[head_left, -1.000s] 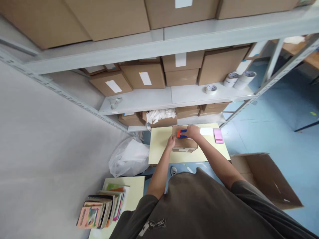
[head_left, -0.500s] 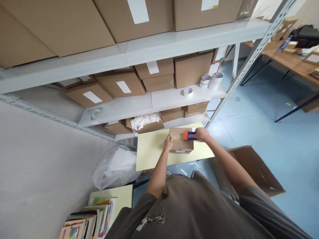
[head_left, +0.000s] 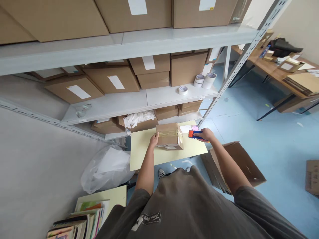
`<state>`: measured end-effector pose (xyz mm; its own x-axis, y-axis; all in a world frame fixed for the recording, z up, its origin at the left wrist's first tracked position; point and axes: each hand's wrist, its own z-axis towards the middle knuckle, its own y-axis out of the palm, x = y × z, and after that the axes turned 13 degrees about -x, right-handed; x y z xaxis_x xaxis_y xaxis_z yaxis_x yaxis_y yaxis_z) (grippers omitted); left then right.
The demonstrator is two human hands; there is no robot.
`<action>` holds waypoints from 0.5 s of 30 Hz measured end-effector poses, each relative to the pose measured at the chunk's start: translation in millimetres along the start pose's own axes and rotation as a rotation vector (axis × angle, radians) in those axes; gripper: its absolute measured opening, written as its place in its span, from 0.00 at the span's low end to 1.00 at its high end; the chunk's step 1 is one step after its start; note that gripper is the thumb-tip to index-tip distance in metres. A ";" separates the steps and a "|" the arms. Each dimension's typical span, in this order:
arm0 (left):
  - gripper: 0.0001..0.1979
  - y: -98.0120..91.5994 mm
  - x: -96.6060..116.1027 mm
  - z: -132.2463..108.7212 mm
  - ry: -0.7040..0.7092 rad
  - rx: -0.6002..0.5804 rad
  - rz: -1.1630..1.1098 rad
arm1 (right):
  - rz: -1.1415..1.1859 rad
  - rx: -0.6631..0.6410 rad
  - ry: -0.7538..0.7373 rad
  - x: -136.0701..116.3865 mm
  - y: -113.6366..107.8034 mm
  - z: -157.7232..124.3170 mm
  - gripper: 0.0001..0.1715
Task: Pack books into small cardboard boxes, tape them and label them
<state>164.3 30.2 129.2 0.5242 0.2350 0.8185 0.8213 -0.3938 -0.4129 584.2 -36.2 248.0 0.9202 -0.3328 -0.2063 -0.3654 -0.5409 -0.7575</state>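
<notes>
A small cardboard box (head_left: pixel 168 131) rests on the pale yellow table, with a shiny strip of clear tape running along its top and over its right end. My left hand (head_left: pixel 154 140) grips the left end of this box, thumb near the top edge and the other fingers hidden. Just right of the box, my right hand (head_left: pixel 206 134) is closed around a blue tape dispenser (head_left: pixel 197 134) with an orange front. The dispenser is apart from the box. Behind it, white and pink papers (head_left: pixel 185 129) lie on the table.
Ahead stands a grey metal shelf (head_left: pixel 109 103) with cardboard boxes and tape rolls (head_left: pixel 183 90). An open carton (head_left: pixel 239 166) is on the floor at right. A clear plastic bag (head_left: pixel 107 169) and stacked books (head_left: pixel 79 219) are at left. A wooden desk (head_left: pixel 271 66) stands far right.
My right hand has moved the tape dispenser from above the box to beyond its right end. Tape now shows across the top and right end. My left hand stays on the box.
</notes>
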 end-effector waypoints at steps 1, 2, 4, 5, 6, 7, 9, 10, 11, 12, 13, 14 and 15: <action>0.30 -12.9 -7.9 -0.9 0.002 0.004 -0.017 | 0.007 0.007 -0.020 -17.8 3.1 1.7 0.40; 0.31 -26.0 -15.6 -2.2 -0.006 0.010 -0.025 | 0.011 0.014 -0.041 -37.4 6.5 4.0 0.40; 0.32 -52.6 -30.0 -6.4 -0.082 0.049 -0.006 | 0.013 0.023 -0.090 -81.5 15.3 10.2 0.39; 0.32 -65.7 -36.6 -9.2 -0.142 0.080 0.015 | 0.006 0.020 -0.112 -105.5 20.8 13.8 0.39; 0.32 -78.5 -42.8 -12.5 -0.203 0.115 0.037 | -0.008 0.009 -0.129 -130.2 26.7 17.4 0.39; 0.33 -90.6 -48.5 -16.1 -0.252 0.150 0.052 | -0.025 -0.004 -0.140 -155.0 33.0 20.8 0.39; 0.34 -111.3 -58.4 -23.1 -0.283 0.199 0.057 | -0.056 -0.030 -0.147 -202.4 45.3 26.3 0.40; 0.33 -119.1 -62.4 -26.2 -0.271 0.209 0.051 | -0.068 -0.041 -0.149 -224.1 51.1 28.2 0.40; 0.31 -124.8 -65.7 -28.7 -0.249 0.215 0.043 | -0.080 -0.051 -0.153 -244.2 56.7 29.4 0.40; 0.29 -128.0 -68.4 -30.7 -0.213 0.213 0.033 | -0.096 -0.060 -0.157 -262.3 62.1 30.0 0.41; 0.28 -128.7 -70.5 -32.1 -0.171 0.198 0.024 | -0.118 -0.067 -0.160 -278.3 67.6 30.0 0.41; 0.27 -126.9 -72.2 -32.9 -0.137 0.170 0.018 | -0.144 -0.073 -0.160 -292.0 73.1 29.6 0.40; 0.28 -122.7 -73.7 -33.5 -0.122 0.134 0.017 | -0.170 -0.082 -0.168 -303.2 78.6 28.7 0.40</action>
<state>17.3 31.4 132.9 0.5551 0.3384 0.7599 0.8304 -0.2786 -0.4825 280.5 44.4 233.2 0.9774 -0.1022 -0.1849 -0.2069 -0.6414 -0.7388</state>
